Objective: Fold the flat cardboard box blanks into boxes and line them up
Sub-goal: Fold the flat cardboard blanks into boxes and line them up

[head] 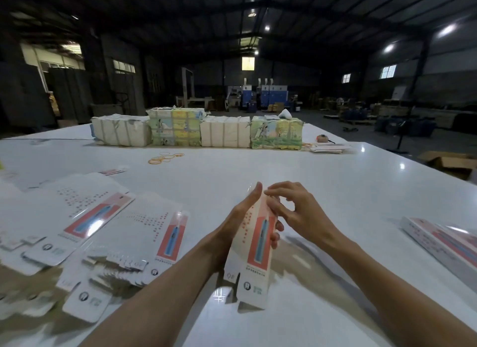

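Early going, I judge: the left hand (pixel 241 218) grips one half-formed white-and-red cardboard box (pixel 258 246) above the white desk (pixel 284 166). The right hand (pixel 299 212) touches its top, pinching or not I cannot tell. Many flat white-and-red blanks (pixel 144 233) wait at left, and few folded boxes (pixel 444 240) lie at right.

Four paper-wrapped rectangular bundles (pixel 224 135) lined the far edge of the white table (pixel 335 191). Two heaps of flat white-and-red cardboard blanks (pixel 144 238), one half-folded box (pixel 255 243) and perhaps two finished boxes (pixel 444 240) lay nearer.
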Tool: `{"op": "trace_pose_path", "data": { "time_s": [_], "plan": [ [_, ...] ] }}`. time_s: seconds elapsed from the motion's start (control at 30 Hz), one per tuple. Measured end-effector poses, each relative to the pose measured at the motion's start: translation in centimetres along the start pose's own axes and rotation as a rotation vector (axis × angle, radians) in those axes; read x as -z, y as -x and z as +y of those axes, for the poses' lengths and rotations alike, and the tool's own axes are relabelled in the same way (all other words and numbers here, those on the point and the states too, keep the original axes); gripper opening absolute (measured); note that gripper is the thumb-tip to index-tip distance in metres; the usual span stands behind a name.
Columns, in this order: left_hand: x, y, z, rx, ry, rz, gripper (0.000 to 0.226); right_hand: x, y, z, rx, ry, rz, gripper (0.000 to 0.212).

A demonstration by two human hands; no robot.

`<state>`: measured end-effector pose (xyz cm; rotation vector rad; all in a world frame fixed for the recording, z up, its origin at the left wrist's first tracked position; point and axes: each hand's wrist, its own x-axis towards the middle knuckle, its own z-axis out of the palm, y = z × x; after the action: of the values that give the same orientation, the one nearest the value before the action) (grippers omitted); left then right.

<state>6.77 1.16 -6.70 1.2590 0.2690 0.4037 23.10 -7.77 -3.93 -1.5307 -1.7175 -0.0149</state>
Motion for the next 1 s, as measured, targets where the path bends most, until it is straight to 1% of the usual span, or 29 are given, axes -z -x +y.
{"op": "trace_pose_path", "data": {
  "time_s": [0.07, 0.13, 0.3, 0.4, 0.47, 0.57, 0.67, 0.73, 0.83, 0.93, 1.0],
  "plan": [
    [0.1, -0.1, 0.0, 0.006, -0.011, -0.009, 0.071, 0.0, 0.0, 0.0, 0.029, -0.004, -0.007, 0.025],
    [0.1, -0.2, 0.2, -0.003, -0.023, -0.022, 0.067, 0.1, 0.0, -0.1, 0.024, -0.084, 0.009, 0.02],
    [-0.5, -0.1, 0.4, 0.033, -0.029, -0.102, 0.071, 0.7, -0.5, -0.4, -0.075, -0.313, 0.086, 0.01],
    [-1.2, 0.2, 0.7, 0.053, -0.028, -0.17, 0.069, 1.2, -0.4, -0.6, -0.165, -0.427, 0.06, 0.013],
    [-1.7, 0.4, 1.1, 0.077, -0.009, -0.217, 0.067, 1.5, -0.4, -0.7, -0.225, -0.553, 0.043, 0.016],
    [-2.5, 0.7, 1.6, 0.11, -0.011, -0.27, 0.072, 1.9, -0.4, -0.5, -0.265, -0.691, 0.025, 0.018],
    [-2.9, 1.0, 2.0, 0.14, 0.025, -0.24, 0.079, 1.7, -0.3, -0.4, -0.298, -0.748, 0.03, 0.017],
    [-3.1, 1.2, 1.7, 0.134, 0.075, -0.179, 0.077, 1.6, -0.3, -0.2, -0.325, -0.772, 0.06, 0.017],
    [-3.2, 1.2, 1.1, 0.093, 0.05, -0.083, 0.075, 1.7, -0.3, 0.1, -0.316, -0.707, 0.096, 0.018],
    [-3.0, 1.2, 1.5, 0.128, -0.035, -0.124, 0.062, 1.9, -0.3, 0.1, -0.3, -0.743, 0.073, 0.015],
    [-2.7, 1.1, 1.9, 0.142, -0.052, -0.164, 0.061, 2.1, -0.4, 0.1, -0.283, -0.789, 0.046, 0.019]
  ]
}}
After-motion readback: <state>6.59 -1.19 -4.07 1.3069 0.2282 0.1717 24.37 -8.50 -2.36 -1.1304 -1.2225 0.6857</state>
